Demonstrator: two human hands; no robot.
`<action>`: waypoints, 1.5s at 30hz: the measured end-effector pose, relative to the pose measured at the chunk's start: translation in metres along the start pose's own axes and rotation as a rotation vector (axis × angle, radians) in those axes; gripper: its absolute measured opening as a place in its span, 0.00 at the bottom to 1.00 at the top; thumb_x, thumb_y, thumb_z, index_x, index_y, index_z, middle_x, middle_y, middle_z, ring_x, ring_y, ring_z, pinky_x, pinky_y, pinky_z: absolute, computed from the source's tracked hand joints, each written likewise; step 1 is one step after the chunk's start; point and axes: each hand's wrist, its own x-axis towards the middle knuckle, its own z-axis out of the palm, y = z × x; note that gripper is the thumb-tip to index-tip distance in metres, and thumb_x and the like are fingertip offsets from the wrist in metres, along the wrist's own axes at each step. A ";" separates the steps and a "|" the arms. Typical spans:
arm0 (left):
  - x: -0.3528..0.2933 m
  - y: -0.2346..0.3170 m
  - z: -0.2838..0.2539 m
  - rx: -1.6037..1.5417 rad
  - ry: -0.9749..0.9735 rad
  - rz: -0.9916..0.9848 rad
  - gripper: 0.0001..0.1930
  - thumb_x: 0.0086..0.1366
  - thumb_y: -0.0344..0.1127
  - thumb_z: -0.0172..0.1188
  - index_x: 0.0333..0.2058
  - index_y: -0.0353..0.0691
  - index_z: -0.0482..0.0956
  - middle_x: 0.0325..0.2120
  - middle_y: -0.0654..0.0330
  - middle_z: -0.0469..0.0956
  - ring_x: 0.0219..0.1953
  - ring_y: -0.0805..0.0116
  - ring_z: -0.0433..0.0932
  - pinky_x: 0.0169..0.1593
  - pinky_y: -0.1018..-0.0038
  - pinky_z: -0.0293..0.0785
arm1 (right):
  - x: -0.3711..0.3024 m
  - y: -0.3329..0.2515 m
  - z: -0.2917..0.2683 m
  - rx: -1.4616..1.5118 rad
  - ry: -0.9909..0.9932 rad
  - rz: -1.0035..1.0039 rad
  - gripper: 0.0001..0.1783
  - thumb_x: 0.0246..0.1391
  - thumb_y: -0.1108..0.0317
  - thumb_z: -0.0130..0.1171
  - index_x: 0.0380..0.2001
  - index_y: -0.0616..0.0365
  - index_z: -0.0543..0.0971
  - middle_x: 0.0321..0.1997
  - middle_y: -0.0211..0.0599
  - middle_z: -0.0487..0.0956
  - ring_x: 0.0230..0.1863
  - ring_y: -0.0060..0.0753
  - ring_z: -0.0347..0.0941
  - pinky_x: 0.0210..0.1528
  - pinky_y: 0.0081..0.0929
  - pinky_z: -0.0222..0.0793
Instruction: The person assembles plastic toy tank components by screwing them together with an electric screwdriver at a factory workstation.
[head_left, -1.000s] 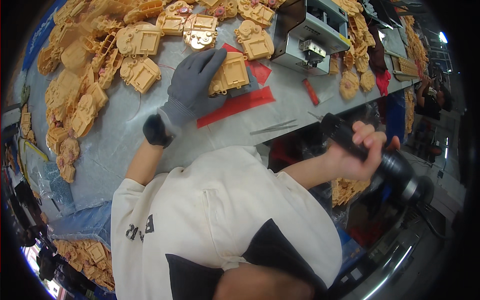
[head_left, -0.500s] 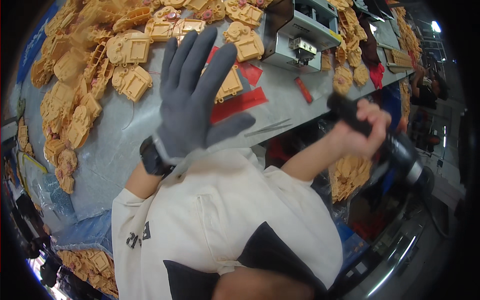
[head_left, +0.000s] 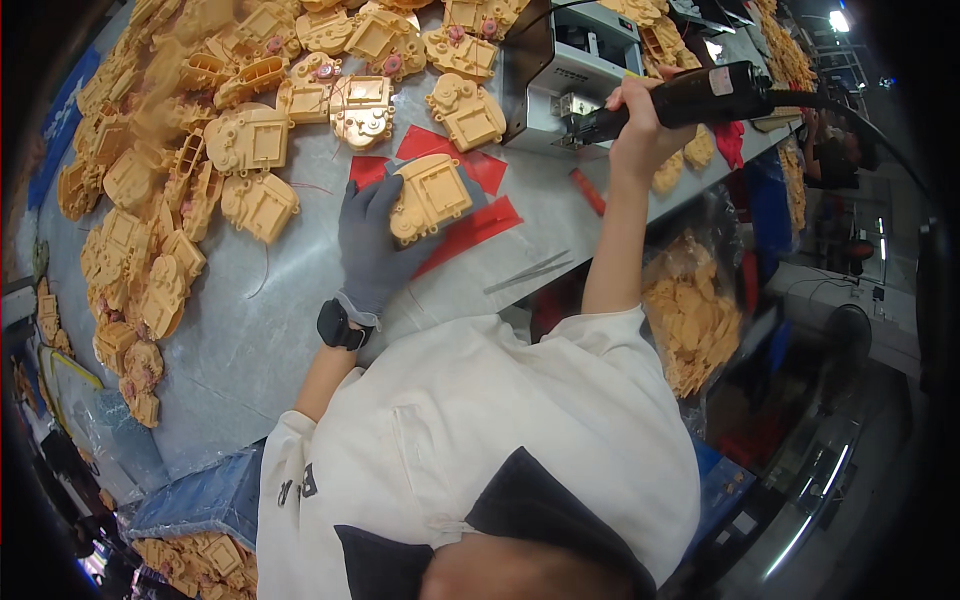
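Grey-gloved, the left hand is curled, in the head view, around the left and lower edges of a yellow plastic case, fingers bent against its side and holding it steady. From where I stand, that case sits over a dark grey pad on the metal table, with a red strip beside it toward the person's body. It is nearly as wide as it is long, so I can't settle its long axis; it lies a little turned, right end farther from the body. The bare right hand is wrapped firmly around the front part of a black power screwdriver, whose length runs sideways, cord end to the right and working end pointing left. That working end is right by the small metal block on the front of a grey machine; whether they touch, I can't tell. What matters is the gap: the case lies to the left of the screwdriver's front end and closer to the body, well apart from it, with the left hand much the nearer. Tweezers lie by the table's near edge.
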 end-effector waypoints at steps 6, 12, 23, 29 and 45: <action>0.004 -0.002 -0.005 -0.036 -0.080 -0.066 0.38 0.40 0.45 0.71 0.51 0.42 0.66 0.40 0.54 0.71 0.45 0.52 0.68 0.58 0.54 0.57 | -0.059 -0.049 0.008 0.354 -0.112 0.111 0.27 0.40 0.81 0.54 0.47 0.66 0.60 0.18 0.34 0.70 0.14 0.24 0.65 0.23 0.23 0.67; 0.003 -0.005 -0.005 -0.088 -0.043 -0.041 0.38 0.41 0.46 0.71 0.52 0.43 0.66 0.40 0.55 0.71 0.45 0.54 0.68 0.59 0.52 0.55 | -0.018 -0.032 0.013 -0.019 0.052 -0.153 0.31 0.38 0.84 0.53 0.51 0.67 0.59 0.17 0.38 0.70 0.15 0.28 0.66 0.26 0.28 0.68; 0.002 -0.005 -0.006 -0.070 -0.076 -0.069 0.39 0.40 0.47 0.71 0.51 0.42 0.66 0.41 0.55 0.72 0.45 0.54 0.69 0.59 0.52 0.54 | -0.008 -0.009 0.002 0.046 0.137 -0.072 0.22 0.39 0.85 0.53 0.42 0.69 0.64 0.17 0.37 0.71 0.15 0.24 0.66 0.22 0.20 0.66; 0.004 -0.004 -0.005 -0.068 -0.060 -0.055 0.38 0.39 0.47 0.71 0.50 0.41 0.67 0.41 0.54 0.72 0.45 0.53 0.69 0.59 0.53 0.55 | -0.009 -0.005 0.002 0.050 0.163 -0.067 0.20 0.39 0.84 0.54 0.39 0.70 0.65 0.16 0.36 0.71 0.15 0.23 0.66 0.22 0.19 0.66; 0.003 0.006 -0.012 -0.163 -0.023 -0.147 0.39 0.38 0.47 0.72 0.51 0.43 0.67 0.45 0.53 0.68 0.48 0.50 0.66 0.59 0.53 0.55 | -0.046 -0.045 0.003 0.306 0.098 0.022 0.24 0.41 0.81 0.51 0.45 0.64 0.60 0.17 0.38 0.69 0.14 0.27 0.65 0.24 0.27 0.66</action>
